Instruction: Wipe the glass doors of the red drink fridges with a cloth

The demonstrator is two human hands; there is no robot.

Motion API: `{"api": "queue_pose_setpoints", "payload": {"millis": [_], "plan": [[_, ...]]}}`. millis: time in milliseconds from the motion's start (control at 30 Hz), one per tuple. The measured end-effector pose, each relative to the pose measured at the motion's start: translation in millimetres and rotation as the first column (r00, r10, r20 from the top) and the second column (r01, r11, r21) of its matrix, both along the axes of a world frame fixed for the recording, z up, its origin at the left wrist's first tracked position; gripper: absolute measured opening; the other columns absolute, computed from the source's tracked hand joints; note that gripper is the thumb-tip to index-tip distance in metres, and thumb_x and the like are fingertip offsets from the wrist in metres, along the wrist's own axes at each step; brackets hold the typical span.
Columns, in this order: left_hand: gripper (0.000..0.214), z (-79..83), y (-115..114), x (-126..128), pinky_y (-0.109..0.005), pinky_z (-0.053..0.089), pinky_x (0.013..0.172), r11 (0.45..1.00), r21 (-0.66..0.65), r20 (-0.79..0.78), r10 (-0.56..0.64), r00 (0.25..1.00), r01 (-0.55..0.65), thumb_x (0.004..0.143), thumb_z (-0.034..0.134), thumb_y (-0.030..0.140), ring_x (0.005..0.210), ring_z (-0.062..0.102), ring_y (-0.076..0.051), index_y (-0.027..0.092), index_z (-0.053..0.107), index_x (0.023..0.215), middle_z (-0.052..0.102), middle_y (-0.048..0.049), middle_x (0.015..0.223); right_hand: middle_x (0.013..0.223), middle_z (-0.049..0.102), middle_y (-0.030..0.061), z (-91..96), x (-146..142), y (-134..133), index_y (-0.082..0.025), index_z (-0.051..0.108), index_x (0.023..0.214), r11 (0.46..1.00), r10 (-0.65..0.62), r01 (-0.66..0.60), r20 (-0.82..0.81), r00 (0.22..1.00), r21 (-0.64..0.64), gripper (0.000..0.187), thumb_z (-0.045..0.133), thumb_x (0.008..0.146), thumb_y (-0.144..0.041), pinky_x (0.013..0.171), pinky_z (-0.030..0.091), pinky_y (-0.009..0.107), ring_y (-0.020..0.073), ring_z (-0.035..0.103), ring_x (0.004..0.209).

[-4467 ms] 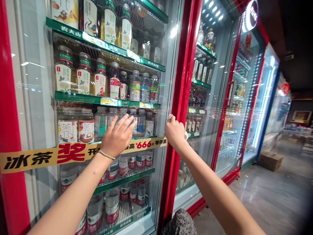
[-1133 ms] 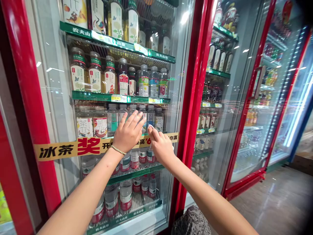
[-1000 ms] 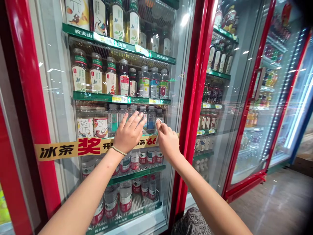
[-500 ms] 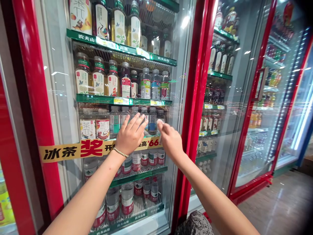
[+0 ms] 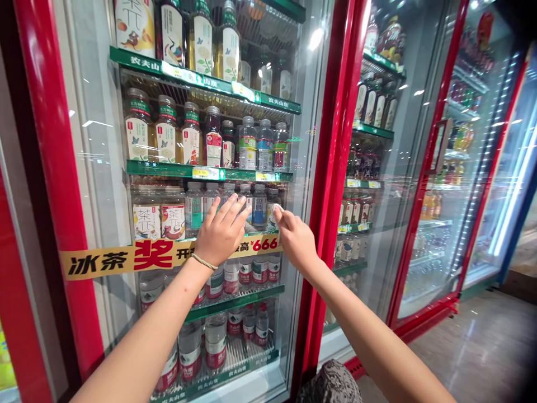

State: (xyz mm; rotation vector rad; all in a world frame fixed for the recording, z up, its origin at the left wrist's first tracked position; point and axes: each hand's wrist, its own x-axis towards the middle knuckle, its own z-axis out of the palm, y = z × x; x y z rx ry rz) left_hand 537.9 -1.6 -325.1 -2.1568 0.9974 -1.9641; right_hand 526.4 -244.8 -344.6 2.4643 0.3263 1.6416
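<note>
My left hand [image 5: 222, 232] lies with its fingers spread at the glass door [image 5: 272, 131] of a drinks fridge, just over a yellow banner strip [image 5: 98, 262]. A thin band circles that wrist. To its right, my right hand [image 5: 296, 238] is closed, with a small white wad [image 5: 277, 208] pinched between thumb and fingers against or very near the glass. Its exact kind does not show. Behind the glass, near my fingertips, stand soda bottles [image 5: 259, 207] and boxy tea bottles [image 5: 172, 221].
A red door frame [image 5: 335, 140] runs down the right side of the glass. More bottles fill the shelves above and below. Further right stands another red-framed fridge [image 5: 432, 224], beside a shiny floor [image 5: 482, 336]. My patterned-clothed knee [image 5: 331, 383] shows at the bottom.
The right hand with the white wad has shifted slightly right along the glass, uncovering the banner's last digit. My left hand keeps its place. The view has turned a little to the right.
</note>
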Motion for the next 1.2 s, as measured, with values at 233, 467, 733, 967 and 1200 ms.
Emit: {"api": "queue_pose_setpoints", "payload": {"millis": [233,467,733,967,1200], "plan": [[0.053,0.0,0,1,-0.057,0.027,0.129,1.0,-0.005,-0.016,-0.026,1.0,0.025,0.096,0.055,0.018,0.147,0.047,-0.028,0.022,0.053,0.148,0.055,-0.0096,0.154,0.132,0.064,0.0151,3.1,-1,-7,-0.022,0.019,0.164,0.999,-0.01,0.013,-0.066,0.998,0.051,0.069,0.034,0.098,-0.01,0.069,0.049,0.03,0.0226,0.062,0.093],[0.048,0.9,0,-1,-0.056,0.029,0.128,1.0,0.012,0.02,0.024,1.0,-0.025,0.097,0.053,0.02,0.147,0.048,-0.028,0.02,0.056,0.145,0.055,-0.0095,0.153,0.124,0.064,0.0194,1.9,-4,-11,-0.014,0.019,0.164,0.988,-0.101,0.112,-0.107,0.989,0.107,0.071,0.035,0.095,-0.009,0.066,0.049,0.031,0.0244,0.063,0.09],[0.052,0.5,-1,1,-0.057,0.028,0.128,1.0,-0.01,-0.008,-0.026,1.0,0.026,0.096,0.054,0.018,0.148,0.047,-0.028,0.022,0.054,0.147,0.055,-0.01,0.153,0.133,0.059,0.0211,21.3,-8,-16,-0.017,0.016,0.164,0.959,-0.081,0.112,-0.128,0.988,0.261,0.07,0.035,0.096,-0.015,0.06,0.045,0.031,0.0242,0.062,0.087],[0.048,0.5,-2,-1,-0.053,0.032,0.127,0.998,-0.051,0.037,-0.026,0.999,0.028,0.096,0.056,0.02,0.145,0.05,-0.029,0.021,0.057,0.144,0.058,-0.0098,0.15,0.132,0.064,0.0117,-16.3,-8,35,-0.029,0.026,0.162,0.994,0.101,-0.104,-0.123,0.987,-0.018,0.062,0.032,0.101,-0.016,0.077,0.052,0.035,0.0237,0.063,0.096],[0.046,0.4,-1,-1,-0.052,0.036,0.125,0.99,-0.142,0.075,-0.012,0.997,0.022,0.094,0.058,0.021,0.141,0.053,-0.029,0.021,0.061,0.14,0.063,-0.0105,0.144,0.126,0.063,0.0129,11.1,1,9,-0.03,0.025,0.162,0.98,0.029,-0.02,-0.044,0.999,0.198,0.061,0.038,0.103,-0.028,0.071,0.049,0.033,0.0258,0.062,0.095]]}}
